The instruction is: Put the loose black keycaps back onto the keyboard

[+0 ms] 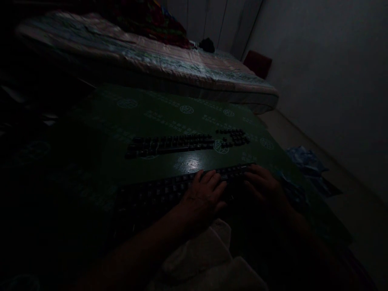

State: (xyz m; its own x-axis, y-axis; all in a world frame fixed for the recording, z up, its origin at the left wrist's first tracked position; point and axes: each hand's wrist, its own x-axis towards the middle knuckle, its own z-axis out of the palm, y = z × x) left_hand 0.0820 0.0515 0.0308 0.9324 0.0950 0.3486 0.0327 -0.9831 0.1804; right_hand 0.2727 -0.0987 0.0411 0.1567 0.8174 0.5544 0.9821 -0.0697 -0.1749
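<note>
A black computer keyboard [163,190] lies on a dark green table, its left part deep in shadow. My left hand [206,192] rests across its right-middle part, palm down, fingers stretched over the upper rows. At the keyboard's right end is my right hand [263,182], with its fingers bent together at the keys; anything between them is too dark to make out. Beyond the keyboard, loose black keycaps [172,142] are laid out in rows. A smaller group of keycaps [239,137] sits to their right.
The green tabletop [157,115] bears printed white logos and a bright reflection. A bed with a patterned sheet [182,66] stands behind it. Pale cloth [200,258] shows below my hands. Crumpled blue cloth or plastic [306,159] lies at right, near the wall [327,81]. Lighting is very dim.
</note>
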